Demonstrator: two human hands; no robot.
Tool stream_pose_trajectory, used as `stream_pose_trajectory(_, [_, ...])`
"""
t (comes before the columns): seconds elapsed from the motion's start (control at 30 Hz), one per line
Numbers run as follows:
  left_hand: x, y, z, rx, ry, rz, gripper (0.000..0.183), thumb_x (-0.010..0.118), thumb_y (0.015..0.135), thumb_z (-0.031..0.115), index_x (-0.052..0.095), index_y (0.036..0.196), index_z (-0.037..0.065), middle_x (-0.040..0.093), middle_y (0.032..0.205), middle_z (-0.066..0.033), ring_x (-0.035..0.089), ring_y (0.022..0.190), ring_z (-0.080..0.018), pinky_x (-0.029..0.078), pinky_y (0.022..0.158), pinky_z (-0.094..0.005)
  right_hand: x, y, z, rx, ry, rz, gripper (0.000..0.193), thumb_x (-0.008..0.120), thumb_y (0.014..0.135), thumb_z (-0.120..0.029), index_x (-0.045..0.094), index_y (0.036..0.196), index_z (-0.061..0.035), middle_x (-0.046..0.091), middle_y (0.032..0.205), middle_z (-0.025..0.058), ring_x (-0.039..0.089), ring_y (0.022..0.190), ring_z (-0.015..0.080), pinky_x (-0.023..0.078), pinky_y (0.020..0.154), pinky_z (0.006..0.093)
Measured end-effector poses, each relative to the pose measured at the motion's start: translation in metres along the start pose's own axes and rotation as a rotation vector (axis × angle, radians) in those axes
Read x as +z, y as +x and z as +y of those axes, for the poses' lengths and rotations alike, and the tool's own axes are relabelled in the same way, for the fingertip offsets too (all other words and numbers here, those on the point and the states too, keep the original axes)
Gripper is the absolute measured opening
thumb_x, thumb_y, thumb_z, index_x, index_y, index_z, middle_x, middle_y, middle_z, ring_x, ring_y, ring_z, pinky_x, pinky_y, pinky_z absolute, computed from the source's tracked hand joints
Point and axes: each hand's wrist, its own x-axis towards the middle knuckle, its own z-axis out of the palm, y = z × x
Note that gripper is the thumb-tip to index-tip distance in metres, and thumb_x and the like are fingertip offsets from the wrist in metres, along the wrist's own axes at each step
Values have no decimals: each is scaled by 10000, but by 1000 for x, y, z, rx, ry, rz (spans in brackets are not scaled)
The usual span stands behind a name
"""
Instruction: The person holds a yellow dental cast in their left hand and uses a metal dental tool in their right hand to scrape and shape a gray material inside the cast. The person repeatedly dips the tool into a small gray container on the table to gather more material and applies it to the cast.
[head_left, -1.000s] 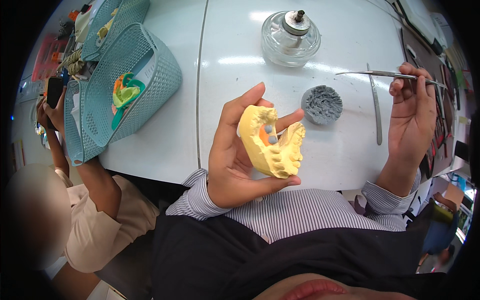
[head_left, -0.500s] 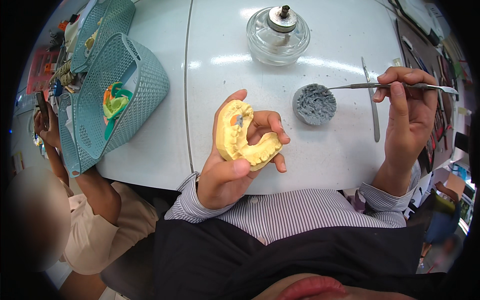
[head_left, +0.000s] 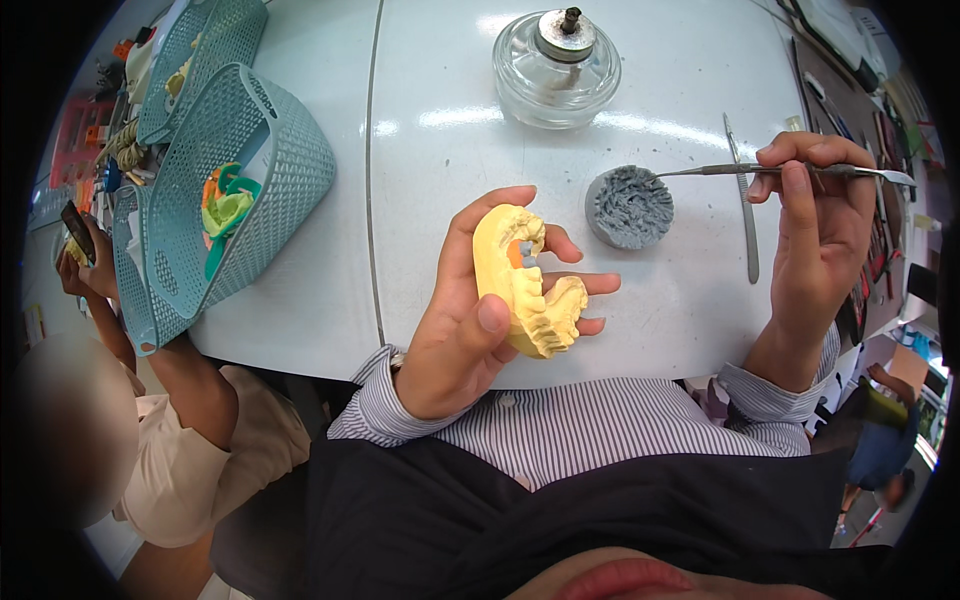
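Observation:
My left hand [head_left: 462,322] is closed round a yellow dental cast [head_left: 497,270], held tilted above the table. One spot on its tooth row carries grey wax [head_left: 528,256] beside an orange patch. In my right hand [head_left: 822,215] a thin metal wax carver [head_left: 735,170] is pinched between thumb and fingers, lying nearly level. Its fine left tip touches or hovers at the edge of a round block of grey wax [head_left: 630,208] with a gouged top; contact cannot be told. Under the carver lies a metal scalpel-like tool [head_left: 748,215] on the table.
A glass spirit burner [head_left: 557,75] stands at the back middle of the white table [head_left: 420,190]. Blue-green plastic baskets [head_left: 290,150] take up the left, one holding green and orange pieces. Several tools lie on a dark mat [head_left: 870,110] at right. Another person [head_left: 200,410] sits at left, holding a phone.
My left hand has turned the dental cast and moved it slightly right, so its outer side shows more. My right hand and the wax carver have stayed almost still.

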Motion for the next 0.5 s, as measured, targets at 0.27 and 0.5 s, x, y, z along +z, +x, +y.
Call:
stream_pose_trajectory(0.27, [0, -2, 5, -14, 1, 42, 734, 496, 780, 412, 120, 1238, -21, 334, 1108, -176, 332, 1050, -509, 426, 803, -518, -2, 0, 4, 82, 32, 39, 141, 442, 820, -5, 412, 957, -9, 548, 845, 143, 511, 651, 130, 422, 631, 245])
stream_pose_trajectory(0.5, [-2, -4, 4, 63, 31, 77, 711, 446, 793, 452, 152, 1226, -29, 344, 1127, -182, 298, 1085, -499, 400, 836, -524, -7, 4, 6, 191, 344, 204, 124, 414, 845, -51, 416, 964, -14, 540, 899, 156, 521, 692, 149, 425, 665, 262])
